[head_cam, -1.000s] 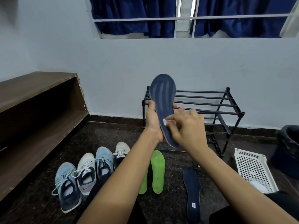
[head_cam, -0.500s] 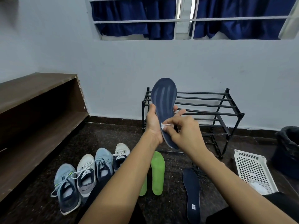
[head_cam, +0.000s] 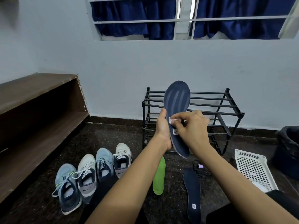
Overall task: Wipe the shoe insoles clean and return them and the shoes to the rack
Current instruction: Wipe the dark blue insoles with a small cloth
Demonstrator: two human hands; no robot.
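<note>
A person is sitting on a dark speckled stone floor point(head_cam: 116, 135), seen from their own head, with both bare forearms reaching forward. The left hand point(head_cam: 162, 130) is gripping a long navy-blue foam insole point(head_cam: 178, 101) by its left edge, fingers wrapped behind it, holding it upright with the toe end pointing up. The right hand point(head_cam: 192, 126) is pinching a small white wipe point(head_cam: 171, 120) between thumb and fingertips and pressing it against the middle of the insole's face, just above a small white label. Behind the hands a low black metal shoe rack point(head_cam: 226, 107) with bare bar shelves is standing against a pale blue wall. On the floor below, a bright green insole point(head_cam: 159, 177) and a second navy insole point(head_cam: 192, 191) are lying apart from each other. To the left, a row of four light blue and white lace-up sneakers point(head_cam: 103, 164) is sitting side by side. A brown wooden shelf unit point(head_cam: 40, 110) is running along the left. At the right are a white perforated plastic basket point(head_cam: 254, 172) and a black bin point(head_cam: 288, 147)
</note>
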